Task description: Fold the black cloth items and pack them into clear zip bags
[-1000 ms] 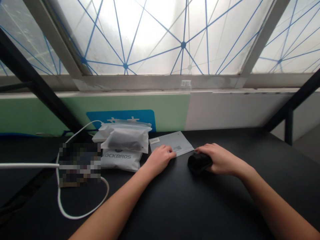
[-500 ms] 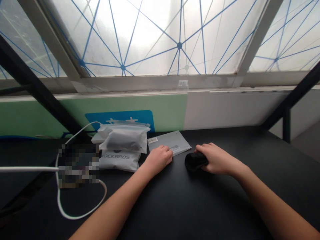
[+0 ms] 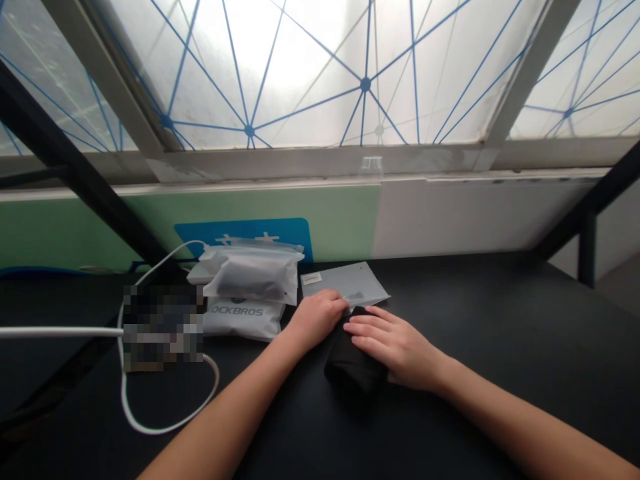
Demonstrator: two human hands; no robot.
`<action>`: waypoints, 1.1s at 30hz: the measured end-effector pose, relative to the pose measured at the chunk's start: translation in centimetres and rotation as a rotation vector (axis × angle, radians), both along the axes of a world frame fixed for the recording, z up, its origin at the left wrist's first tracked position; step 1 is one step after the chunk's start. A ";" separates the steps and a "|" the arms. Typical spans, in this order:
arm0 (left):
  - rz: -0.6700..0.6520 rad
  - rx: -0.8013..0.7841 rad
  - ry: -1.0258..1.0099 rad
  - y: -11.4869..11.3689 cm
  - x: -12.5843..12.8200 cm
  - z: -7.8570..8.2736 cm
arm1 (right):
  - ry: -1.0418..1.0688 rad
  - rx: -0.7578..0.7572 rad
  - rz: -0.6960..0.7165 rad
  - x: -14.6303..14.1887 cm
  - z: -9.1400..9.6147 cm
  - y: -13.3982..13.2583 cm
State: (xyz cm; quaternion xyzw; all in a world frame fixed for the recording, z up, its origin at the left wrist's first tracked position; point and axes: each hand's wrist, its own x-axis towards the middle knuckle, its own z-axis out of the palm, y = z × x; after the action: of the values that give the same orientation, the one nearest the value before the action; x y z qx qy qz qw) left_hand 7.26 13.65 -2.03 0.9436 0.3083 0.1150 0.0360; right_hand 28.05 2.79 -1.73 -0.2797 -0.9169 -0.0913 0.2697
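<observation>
My right hand (image 3: 395,347) lies across a black rolled fabric item (image 3: 353,363), with its fingers stretched over the top and pressing it to the table. My left hand (image 3: 317,319) rests curled on the dark tabletop, its fingertips at the lower edge of a grey paper mailer (image 3: 340,283) and almost against the black roll. Behind my left wrist lies a white ROCKBROS pouch (image 3: 240,319), with a clear zip bag (image 3: 250,277) holding a dark item on top of it.
A white cable (image 3: 150,420) loops over the black table (image 3: 500,333) left of the pouches, around a pixelated blur (image 3: 163,327). A clear bottle (image 3: 372,165) stands on the sill under a frosted window (image 3: 300,73). Dark metal struts cross both sides.
The black roll has moved left and toward me, and my right hand has gone with it, its fingers now lying across the top. My left hand has barely moved.
</observation>
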 end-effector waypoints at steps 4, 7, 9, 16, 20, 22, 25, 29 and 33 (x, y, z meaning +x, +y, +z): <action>-0.040 -0.014 -0.061 0.0 0.0 -0.3 | 0.025 0.056 0.005 0.3 -0.7 0.9; -0.066 0.013 -0.122 -0.4 0.1 -0.1 | 0.089 0.084 -0.014 0.9 -0.5 1.3; -0.086 0.046 -0.160 -0.6 0.1 0.0 | 0.091 0.083 -0.027 1.2 -0.4 1.4; -0.169 0.117 -0.341 -1.0 -0.1 -0.2 | 0.033 0.102 -0.117 1.5 -0.8 2.1; -0.229 0.066 -0.431 -1.2 0.0 -0.4 | 0.049 0.171 -0.209 1.5 -0.8 2.2; -0.238 0.054 -0.477 -1.2 0.1 -0.7 | 0.059 0.146 -0.264 1.6 -0.7 2.3; -0.230 0.029 -0.580 -1.2 0.5 -1.1 | 0.059 0.044 -0.320 2.0 -0.8 2.6; -0.144 0.024 -0.690 -1.4 0.8 -1.2 | 0.025 0.006 -0.325 2.6 -0.7 3.1; 0.031 0.136 -0.561 -1.6 0.7 -0.4 | -0.039 0.051 -0.357 2.8 -0.6 3.2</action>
State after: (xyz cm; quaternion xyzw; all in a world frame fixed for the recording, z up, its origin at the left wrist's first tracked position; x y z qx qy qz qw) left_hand 8.00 12.04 -2.43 0.8703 0.2923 0.3926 0.0548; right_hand 30.88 5.96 -2.29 -0.4293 -0.8551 -0.1664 0.2382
